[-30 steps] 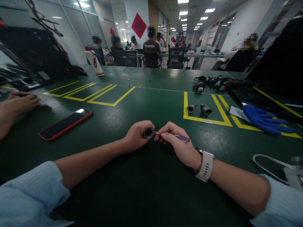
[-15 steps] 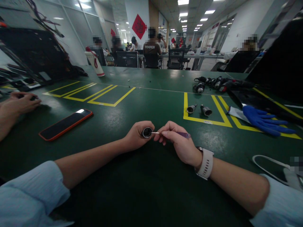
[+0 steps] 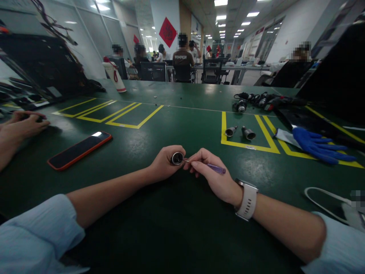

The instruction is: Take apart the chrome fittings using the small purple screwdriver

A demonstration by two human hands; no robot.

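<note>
My left hand (image 3: 167, 163) is wrapped round a metal cup-shaped part (image 3: 177, 158), its round dark opening facing me. In my right hand (image 3: 210, 167) is a thin screwdriver (image 3: 216, 168) with a purple see-through handle, gripped between thumb and fingers. Its slim shaft points left to the rim of the part; whether the tip touches is too small to tell. Two similar metal parts, a left one (image 3: 230, 131) and a right one (image 3: 249, 133), lie inside a yellow taped box beyond my right hand.
A phone in an orange case (image 3: 80, 150) lies to the left, near another person's hand (image 3: 25, 125). On the right are a blue glove (image 3: 316, 144), dark cabled parts (image 3: 242, 104) and a white cable (image 3: 319, 189). A white cup-like container (image 3: 114, 77) stands farther back.
The screwdriver's handle end has dipped and swung slightly left, showing more of the handle. My right fingers have shifted a little. My left hand keeps its hold on the metal part.
</note>
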